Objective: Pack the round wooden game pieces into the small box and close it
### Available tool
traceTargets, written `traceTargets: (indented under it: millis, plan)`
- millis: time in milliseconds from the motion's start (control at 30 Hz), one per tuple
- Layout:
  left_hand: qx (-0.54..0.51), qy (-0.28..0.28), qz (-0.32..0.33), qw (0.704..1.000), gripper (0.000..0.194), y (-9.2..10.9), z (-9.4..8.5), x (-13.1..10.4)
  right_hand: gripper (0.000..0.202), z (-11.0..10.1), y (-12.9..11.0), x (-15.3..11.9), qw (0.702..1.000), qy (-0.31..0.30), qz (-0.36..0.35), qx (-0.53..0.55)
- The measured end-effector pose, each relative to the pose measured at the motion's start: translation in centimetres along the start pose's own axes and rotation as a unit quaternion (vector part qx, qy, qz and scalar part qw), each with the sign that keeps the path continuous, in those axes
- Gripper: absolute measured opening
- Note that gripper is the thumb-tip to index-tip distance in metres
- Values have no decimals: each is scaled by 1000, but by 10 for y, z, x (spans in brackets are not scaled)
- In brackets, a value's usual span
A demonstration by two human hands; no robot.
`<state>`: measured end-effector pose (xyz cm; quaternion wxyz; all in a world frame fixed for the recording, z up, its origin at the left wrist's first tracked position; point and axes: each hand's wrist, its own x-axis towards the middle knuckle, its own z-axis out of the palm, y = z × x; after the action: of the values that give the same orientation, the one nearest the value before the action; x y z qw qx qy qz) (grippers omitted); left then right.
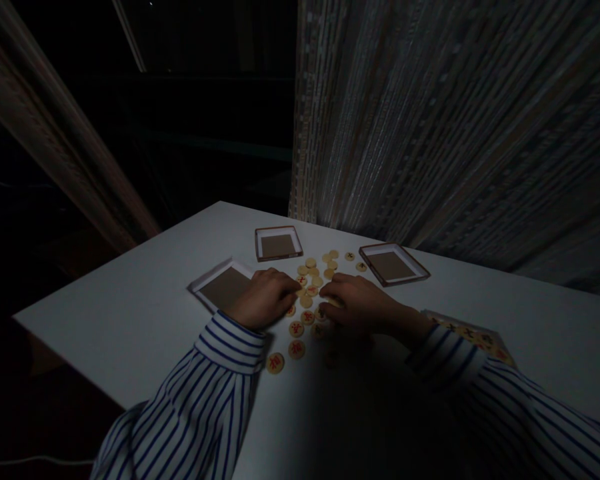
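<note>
Head view: round pieces (296, 328) spread between the left hand (263, 300) and the right hand (360, 303) on a white table (150, 287)

Nearest are the blue-striped sleeves (200, 407), reaching forward from either side. Just beyond the left cuff, the closest pieces lie flat, red characters up; being discs, they have no long axis, and it is too dim to tell which way each character stands. The scatter as a whole runs from near left to far right. Beside the right sleeve, partly behind it, a shallow box (500, 343) holds more pieces with red and black characters; its length slants from far left to near right.

Both hands hover low over the middle of the scatter, fingers bent inward toward each other. Whether either grip is closed on a piece, I cannot tell. The left hand partly covers an open tray (225, 288), whose brown floor shows. Between and beyond the fingertips, mostly plain faces show, some touching or overlapping; two black-marked pieces lie at far right. Past them sit a right-hand tray (394, 264) and, farther back, a smaller-looking tray (279, 244), both with brown floors visible. Behind the table hangs a string curtain (360, 133).
</note>
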<state>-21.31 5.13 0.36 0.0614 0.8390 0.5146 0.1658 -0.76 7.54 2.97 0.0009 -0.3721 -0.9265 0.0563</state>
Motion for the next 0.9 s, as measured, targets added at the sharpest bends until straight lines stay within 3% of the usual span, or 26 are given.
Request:
traceTargets:
  millis: [333,900]
  plan:
    - [49,-21,18,998,31,5,2,3,31,1,1,0,1000,7,8,8]
    - [26,-13,6,1000,25,3,2,5,31,5,5,-1,1000,20,9,16]
